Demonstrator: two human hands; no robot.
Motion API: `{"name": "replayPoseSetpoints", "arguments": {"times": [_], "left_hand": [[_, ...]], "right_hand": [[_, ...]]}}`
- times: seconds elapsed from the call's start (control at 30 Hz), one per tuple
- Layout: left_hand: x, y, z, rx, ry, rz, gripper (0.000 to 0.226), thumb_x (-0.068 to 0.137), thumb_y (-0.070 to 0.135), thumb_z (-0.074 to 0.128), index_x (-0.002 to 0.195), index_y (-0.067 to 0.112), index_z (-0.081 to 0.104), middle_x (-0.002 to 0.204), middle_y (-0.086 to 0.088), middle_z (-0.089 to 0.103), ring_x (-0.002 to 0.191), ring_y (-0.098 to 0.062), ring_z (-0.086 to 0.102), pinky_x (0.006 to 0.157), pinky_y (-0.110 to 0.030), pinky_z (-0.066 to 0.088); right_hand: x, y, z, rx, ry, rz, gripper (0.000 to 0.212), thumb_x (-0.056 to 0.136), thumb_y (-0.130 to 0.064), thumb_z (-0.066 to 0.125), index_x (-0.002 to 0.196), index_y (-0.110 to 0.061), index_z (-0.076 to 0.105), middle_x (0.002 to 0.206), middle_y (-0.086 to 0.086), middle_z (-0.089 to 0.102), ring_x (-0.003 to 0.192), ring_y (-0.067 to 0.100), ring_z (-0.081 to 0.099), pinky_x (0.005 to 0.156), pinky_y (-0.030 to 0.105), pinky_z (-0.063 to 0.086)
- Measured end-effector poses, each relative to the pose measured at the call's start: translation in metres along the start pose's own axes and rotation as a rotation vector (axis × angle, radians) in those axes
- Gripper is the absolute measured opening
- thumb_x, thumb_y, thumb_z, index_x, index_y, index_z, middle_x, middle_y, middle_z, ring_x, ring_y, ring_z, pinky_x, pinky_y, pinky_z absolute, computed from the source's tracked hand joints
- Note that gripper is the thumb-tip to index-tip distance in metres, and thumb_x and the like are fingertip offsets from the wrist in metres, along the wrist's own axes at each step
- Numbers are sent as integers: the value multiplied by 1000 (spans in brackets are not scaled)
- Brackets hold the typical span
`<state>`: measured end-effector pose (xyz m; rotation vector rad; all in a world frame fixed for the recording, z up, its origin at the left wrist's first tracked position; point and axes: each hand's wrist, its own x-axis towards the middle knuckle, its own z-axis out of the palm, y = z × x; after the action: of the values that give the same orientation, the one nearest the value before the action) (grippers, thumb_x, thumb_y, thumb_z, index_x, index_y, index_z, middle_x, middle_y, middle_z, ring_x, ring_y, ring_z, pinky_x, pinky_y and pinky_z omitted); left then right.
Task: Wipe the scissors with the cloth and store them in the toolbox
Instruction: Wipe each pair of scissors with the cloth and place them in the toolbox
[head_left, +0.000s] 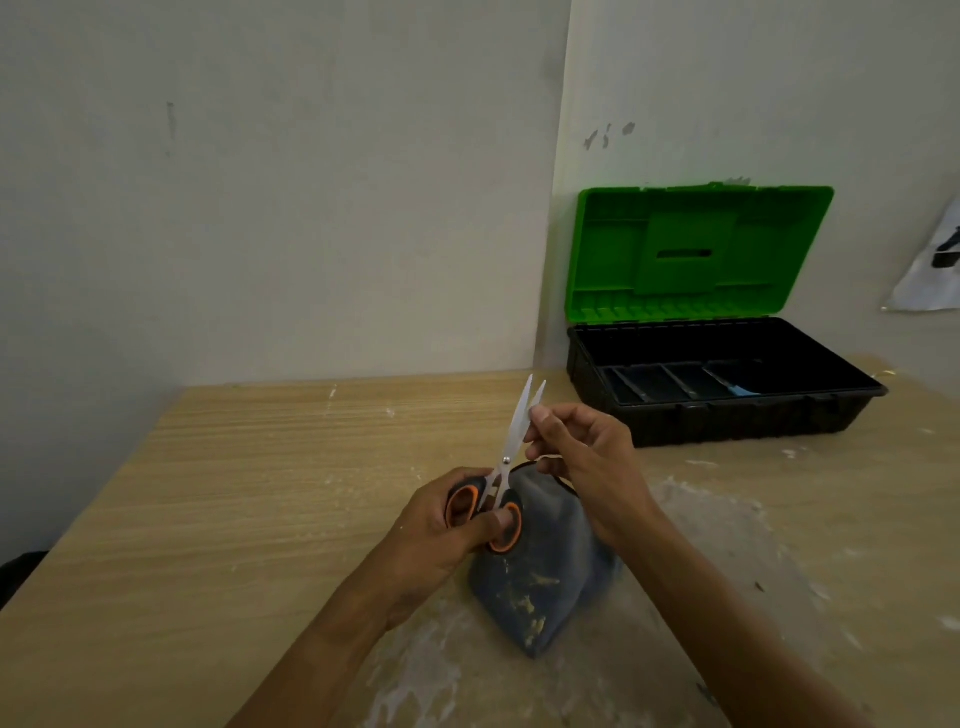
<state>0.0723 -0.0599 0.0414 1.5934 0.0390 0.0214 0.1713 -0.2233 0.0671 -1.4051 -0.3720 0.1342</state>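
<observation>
My left hand (441, 525) grips the black and orange handles of the scissors (506, 457), which point up and away with the blades slightly parted. My right hand (587, 457) pinches one blade near its tip between thumb and fingers. A grey-blue cloth (540, 577), speckled with pale flecks, lies on the wooden table (234, 493) just under and behind both hands. The toolbox (717, 395) stands at the back right with its green lid (696, 249) raised; its black tray shows several compartments.
Two white walls meet in a corner behind the table. A sheet of paper (930, 265) hangs on the right wall beside the toolbox lid. White dusty smears cover the table around the cloth. The table's left edge drops off to a dark floor.
</observation>
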Motion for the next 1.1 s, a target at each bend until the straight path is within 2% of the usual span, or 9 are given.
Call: {"name": "replayPoseSetpoints", "arguments": {"times": [0.23, 0.37, 0.53, 0.63, 0.73, 0.8, 0.87, 1.03, 1.1], "left_hand": [[10, -5, 13, -12, -21, -24, 27, 87, 27, 69, 113, 32, 71, 107, 1, 76, 106, -16, 71, 95, -35, 57], [29, -4, 33, -148, 30, 30, 38, 77, 37, 76, 113, 26, 73, 108, -6, 75, 104, -25, 69, 96, -46, 54], [64, 2, 64, -109, 61, 103, 34, 94, 20, 67, 124, 33, 59, 112, -2, 70, 99, -14, 69, 78, -27, 56], [86, 10, 83, 7, -54, 135, 45, 83, 38, 70, 124, 42, 51, 111, 9, 68, 92, 1, 69, 71, -18, 55], [115, 12, 86, 35, -115, 132, 63, 76, 60, 71, 132, 42, 48, 108, 13, 68, 91, -1, 69, 69, -21, 55], [137, 6, 71, 142, -33, 144, 73, 80, 65, 70, 141, 34, 46, 111, 11, 66, 101, -9, 66, 78, -26, 55], [159, -12, 48, 387, 85, 195, 58, 92, 52, 65, 142, 25, 51, 124, 8, 64, 116, -12, 61, 97, -34, 53], [188, -54, 15, 911, 105, 197, 57, 102, 51, 48, 153, 27, 41, 162, -2, 37, 151, -21, 27, 126, -44, 16], [194, -61, 16, 979, 88, 209, 58, 102, 57, 42, 153, 30, 40, 164, 1, 34, 153, -19, 23, 127, -47, 8]], "right_hand": [[2, -2, -4, -24, 57, -4, 18, 92, -24, 65, 90, -8, 71, 76, 6, 72, 62, 12, 63, 58, 21, 54], [1, -8, -8, -103, 47, -53, 15, 93, -23, 65, 92, -11, 73, 79, 5, 74, 65, 14, 67, 60, 25, 55], [12, -20, -29, -228, 102, -55, 17, 81, -18, 78, 95, -10, 72, 79, 5, 76, 74, 17, 74, 67, 25, 59], [29, -30, -56, -232, 93, 50, 17, 83, -19, 76, 94, -6, 72, 79, 9, 76, 68, 20, 72, 60, 26, 57], [62, -39, -93, -212, 154, 106, 18, 86, -15, 73, 96, 0, 72, 71, 8, 73, 55, 13, 65, 51, 23, 54], [92, -44, -126, -335, 280, 78, 18, 86, -14, 73, 95, 3, 73, 64, 5, 70, 46, 7, 59, 45, 21, 49], [121, -43, -160, -520, 337, 87, 19, 85, -14, 75, 92, 3, 74, 71, 13, 71, 51, 13, 60, 50, 25, 51], [176, -19, -212, -885, 262, 304, 19, 79, -14, 80, 85, 4, 76, 86, 18, 73, 82, 26, 69, 81, 37, 57], [186, -12, -217, -997, 229, 422, 22, 79, -17, 78, 81, 5, 74, 73, 10, 69, 70, 20, 65, 66, 30, 53]]}}
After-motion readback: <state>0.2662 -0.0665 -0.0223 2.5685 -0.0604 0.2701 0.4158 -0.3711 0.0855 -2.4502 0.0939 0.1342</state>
